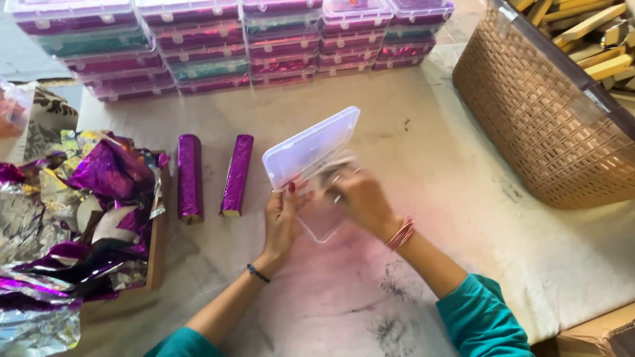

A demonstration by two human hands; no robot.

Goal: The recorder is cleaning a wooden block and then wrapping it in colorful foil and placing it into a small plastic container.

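clear plastic box at frame centre, lid up; left hand pinching its edge, right hand fingers curled inside; two purple foil bars left on surface.

The open box is clear, smooth plastic. Two bars wear shiny, crinkly purple foil. The basket is brown woven plastic. The table cover is dull, stained cloth.

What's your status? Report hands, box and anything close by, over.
Left hand grips clear plastic box at its hinge edge, lid open. Right hand inside the box. Two purple foil-wrapped bars lie left, apart from it.
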